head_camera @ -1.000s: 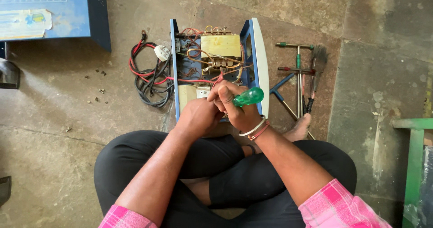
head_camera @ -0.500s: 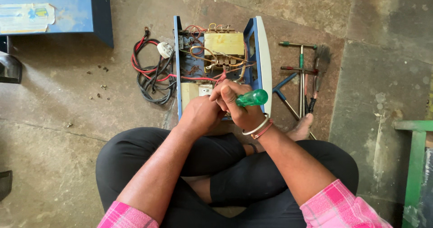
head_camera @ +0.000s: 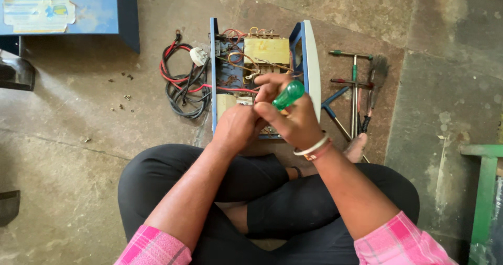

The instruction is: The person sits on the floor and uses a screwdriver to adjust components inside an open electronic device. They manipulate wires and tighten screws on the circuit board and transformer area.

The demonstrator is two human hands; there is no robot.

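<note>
Gripping a green translucent-handled screwdriver (head_camera: 287,94) in the right hand (head_camera: 293,121), now tipped a bit more upright than a moment ago, left hand (head_camera: 236,128) curled tight beside it, over the open blue metal electrical unit (head_camera: 259,73), coiled red-and-black cables (head_camera: 183,84) alongside.

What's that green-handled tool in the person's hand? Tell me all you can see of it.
The translucent green plastic screwdriver handle is rounded and glossy, tilted up to the right. The right hand grips it, with the left hand touching alongside. Its shaft is hidden behind the fingers. It sits over the open blue metal electrical box on the floor.
</note>
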